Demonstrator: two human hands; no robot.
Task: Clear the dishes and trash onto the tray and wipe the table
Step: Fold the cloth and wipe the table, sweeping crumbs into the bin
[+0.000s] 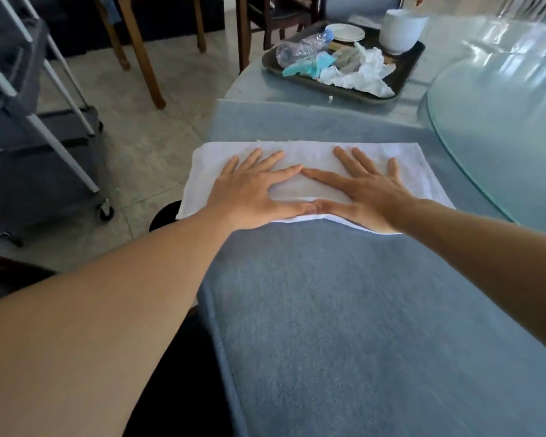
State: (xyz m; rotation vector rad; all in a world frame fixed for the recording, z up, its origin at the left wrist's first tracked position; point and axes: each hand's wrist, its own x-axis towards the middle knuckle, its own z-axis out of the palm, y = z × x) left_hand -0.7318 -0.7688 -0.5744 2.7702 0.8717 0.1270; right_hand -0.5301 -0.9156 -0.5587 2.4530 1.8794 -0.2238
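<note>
White folded cloth (pixel 300 152) lies near the left edge of the table (pixel 360 310), its long axis running across the person's reach, with the left hand (pixel 259 190) and right hand (pixel 366 190) pressed flat on it side by side, fingers straight and spread, thumbs and forefingers touching. Both hands sit equally near, so a wiping stroke would likely run square to that axis. At the far left corner, well apart, the tray (pixel 407 70) already holds dishes and trash.
</note>
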